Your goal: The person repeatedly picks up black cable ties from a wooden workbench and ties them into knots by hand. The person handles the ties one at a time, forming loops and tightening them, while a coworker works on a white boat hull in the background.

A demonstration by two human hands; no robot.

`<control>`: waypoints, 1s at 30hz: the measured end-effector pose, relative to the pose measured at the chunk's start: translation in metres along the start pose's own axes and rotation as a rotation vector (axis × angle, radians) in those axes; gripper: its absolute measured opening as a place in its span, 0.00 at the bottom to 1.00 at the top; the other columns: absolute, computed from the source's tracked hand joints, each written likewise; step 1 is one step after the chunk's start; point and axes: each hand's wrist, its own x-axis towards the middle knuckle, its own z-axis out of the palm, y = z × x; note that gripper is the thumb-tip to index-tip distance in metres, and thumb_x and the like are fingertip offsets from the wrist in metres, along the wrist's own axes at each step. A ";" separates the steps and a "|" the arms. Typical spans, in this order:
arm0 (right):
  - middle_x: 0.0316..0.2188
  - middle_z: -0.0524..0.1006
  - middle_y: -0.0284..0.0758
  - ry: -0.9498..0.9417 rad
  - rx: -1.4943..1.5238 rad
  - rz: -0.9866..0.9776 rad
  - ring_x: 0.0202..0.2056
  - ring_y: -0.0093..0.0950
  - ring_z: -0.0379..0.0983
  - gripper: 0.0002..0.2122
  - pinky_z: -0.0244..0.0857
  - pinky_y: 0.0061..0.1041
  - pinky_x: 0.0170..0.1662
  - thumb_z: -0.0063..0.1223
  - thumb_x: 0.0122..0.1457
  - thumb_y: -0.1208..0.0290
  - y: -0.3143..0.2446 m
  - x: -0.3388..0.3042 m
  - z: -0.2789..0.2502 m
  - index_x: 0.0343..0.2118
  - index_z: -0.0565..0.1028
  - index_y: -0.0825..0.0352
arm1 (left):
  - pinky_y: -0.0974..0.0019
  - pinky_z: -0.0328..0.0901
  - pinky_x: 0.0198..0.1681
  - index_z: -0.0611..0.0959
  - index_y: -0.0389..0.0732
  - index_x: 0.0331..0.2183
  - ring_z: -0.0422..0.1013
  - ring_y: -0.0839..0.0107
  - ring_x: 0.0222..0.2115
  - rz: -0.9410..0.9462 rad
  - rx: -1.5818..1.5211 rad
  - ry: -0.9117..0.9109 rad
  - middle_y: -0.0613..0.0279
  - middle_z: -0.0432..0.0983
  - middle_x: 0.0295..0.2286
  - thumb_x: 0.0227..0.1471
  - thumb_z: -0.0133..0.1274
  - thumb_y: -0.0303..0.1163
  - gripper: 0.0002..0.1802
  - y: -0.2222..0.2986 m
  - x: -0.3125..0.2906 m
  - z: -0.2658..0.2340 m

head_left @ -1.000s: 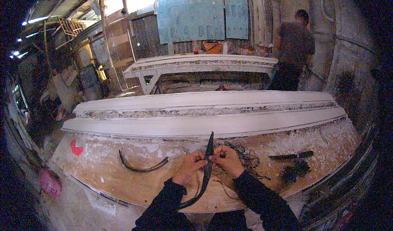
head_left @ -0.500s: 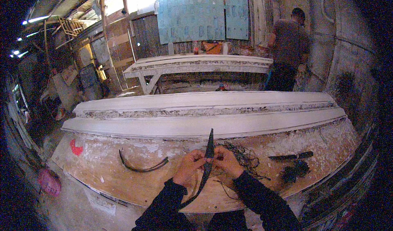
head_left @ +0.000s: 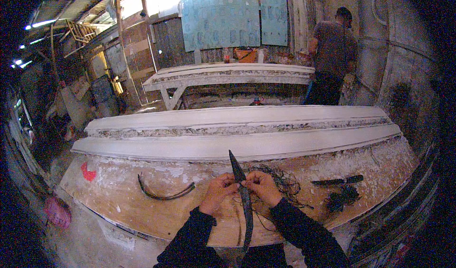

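Observation:
Between my hands runs a long, dark, flexible strip [head_left: 246, 210], perhaps rubber, with a pointed upper end and its tail hanging past the near table edge. My left hand [head_left: 218, 192] pinches it from the left, thumb and fingertips together. From the other side my right hand [head_left: 264, 189] pinches it at nearly the same spot. Just behind the right hand lies a loose tangle of thin dark cord [head_left: 290, 186]. Farther right are a dark knife [head_left: 337, 180] and a bunched dark clump [head_left: 343, 198]. A curved bundle of dark strips [head_left: 164, 196] rests to the left.
Two long white mouldings [head_left: 228, 145] span the far side of the worn wooden table [head_left: 118, 192]. A red piece [head_left: 88, 172] lies at its left. Behind stands a white bench [head_left: 204, 80] with an orange container [head_left: 245, 55]. Another person [head_left: 335, 52] stands back right.
The strip has swung in my fingers: its pointed top moved left and its tail moved right. Both hands stay close together, pinching it.

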 end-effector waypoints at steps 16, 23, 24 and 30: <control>0.21 0.71 0.31 0.079 -0.118 -0.128 0.23 0.20 0.67 0.09 0.64 0.22 0.26 0.53 0.49 0.66 -0.009 -0.004 0.001 0.26 0.72 0.66 | 0.75 0.64 0.25 0.72 0.39 0.32 0.66 0.79 0.22 0.029 -0.097 -0.067 0.68 0.69 0.24 0.46 0.49 0.26 0.07 -0.010 0.002 -0.001; 0.16 0.67 0.24 0.012 -0.054 -0.120 0.21 0.14 0.62 0.08 0.58 0.15 0.25 0.57 0.47 0.70 -0.011 -0.003 0.007 0.22 0.69 0.65 | 0.75 0.64 0.25 0.71 0.41 0.29 0.66 0.79 0.22 0.016 -0.158 0.031 0.68 0.69 0.24 0.47 0.48 0.26 0.03 -0.015 0.004 -0.002; 0.16 0.67 0.23 -0.006 -0.021 -0.091 0.21 0.14 0.62 0.08 0.58 0.15 0.25 0.57 0.47 0.69 -0.011 -0.003 0.007 0.22 0.69 0.65 | 0.75 0.64 0.25 0.71 0.41 0.28 0.66 0.79 0.22 0.035 -0.152 0.046 0.68 0.69 0.24 0.47 0.48 0.27 0.03 -0.016 0.004 -0.002; 0.18 0.68 0.23 -0.039 -0.032 -0.039 0.20 0.13 0.62 0.08 0.56 0.14 0.23 0.57 0.47 0.69 -0.016 -0.008 0.005 0.23 0.69 0.65 | 0.75 0.64 0.25 0.71 0.41 0.27 0.66 0.79 0.22 0.055 -0.038 0.097 0.68 0.69 0.22 0.47 0.48 0.27 0.03 -0.013 0.006 -0.003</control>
